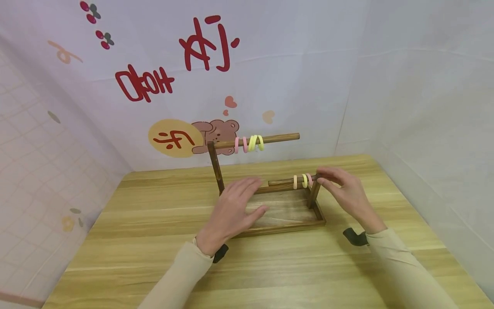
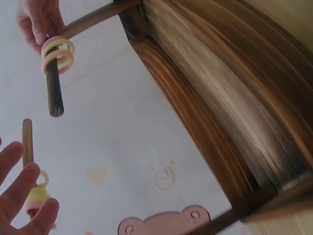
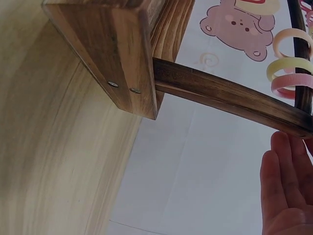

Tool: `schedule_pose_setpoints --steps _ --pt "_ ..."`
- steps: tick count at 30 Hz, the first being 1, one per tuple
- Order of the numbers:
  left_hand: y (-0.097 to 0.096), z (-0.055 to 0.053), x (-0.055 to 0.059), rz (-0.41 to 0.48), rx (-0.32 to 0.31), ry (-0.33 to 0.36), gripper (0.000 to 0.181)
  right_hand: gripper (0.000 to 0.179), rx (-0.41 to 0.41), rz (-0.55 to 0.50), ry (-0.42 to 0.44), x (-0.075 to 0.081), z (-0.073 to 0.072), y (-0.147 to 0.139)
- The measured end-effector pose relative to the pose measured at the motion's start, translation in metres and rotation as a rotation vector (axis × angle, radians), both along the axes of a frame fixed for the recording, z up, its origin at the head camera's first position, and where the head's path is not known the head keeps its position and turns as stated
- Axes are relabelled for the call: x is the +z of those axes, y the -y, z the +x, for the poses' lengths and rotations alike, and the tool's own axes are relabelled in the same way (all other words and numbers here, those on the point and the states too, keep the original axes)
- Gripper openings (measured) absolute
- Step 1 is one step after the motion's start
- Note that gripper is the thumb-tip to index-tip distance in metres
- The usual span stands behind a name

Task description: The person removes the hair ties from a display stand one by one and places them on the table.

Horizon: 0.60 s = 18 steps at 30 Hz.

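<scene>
A dark wooden rack (image 1: 287, 229) stands on the table, with a tray-like base and two horizontal bars on posts. Several pink and yellow rings (image 1: 252, 143) hang on the higher back bar. On the lower bar (image 1: 281, 182) hang an orange, a yellow and a pink ring (image 1: 310, 179), the pink one nearest the post. My right hand (image 1: 347, 191) pinches the rack's right post at its top corner, fingertips also against the post end (image 3: 298, 128) in the right wrist view. Over the base's left part my left hand (image 1: 235, 210) is spread, holding nothing.
The wood-grain table (image 1: 154, 240) extends around the rack. Behind it hangs a white backdrop (image 1: 297, 77) with red characters and a printed bear (image 1: 220, 133). Black wrist mounts (image 1: 355, 237) show beneath both wrists.
</scene>
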<state>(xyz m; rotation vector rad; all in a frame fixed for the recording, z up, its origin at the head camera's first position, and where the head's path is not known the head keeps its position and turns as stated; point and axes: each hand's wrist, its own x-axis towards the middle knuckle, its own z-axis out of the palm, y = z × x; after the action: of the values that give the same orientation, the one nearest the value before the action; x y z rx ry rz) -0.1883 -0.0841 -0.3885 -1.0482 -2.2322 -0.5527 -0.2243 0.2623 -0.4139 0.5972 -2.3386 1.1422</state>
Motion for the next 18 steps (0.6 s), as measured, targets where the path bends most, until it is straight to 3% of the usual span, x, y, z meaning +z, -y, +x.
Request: schedule_pose_setpoints --steps 6,18 --pt "-0.019 -0.006 0.003 0.043 -0.025 0.090 0.057 0.026 -0.021 0.026 0.002 0.001 -0.001 0.001" --pt "-0.050 -0.021 0.004 0.080 -0.082 0.179 0.057 0.025 -0.014 0.027 -0.005 0.002 0.000 0.001"
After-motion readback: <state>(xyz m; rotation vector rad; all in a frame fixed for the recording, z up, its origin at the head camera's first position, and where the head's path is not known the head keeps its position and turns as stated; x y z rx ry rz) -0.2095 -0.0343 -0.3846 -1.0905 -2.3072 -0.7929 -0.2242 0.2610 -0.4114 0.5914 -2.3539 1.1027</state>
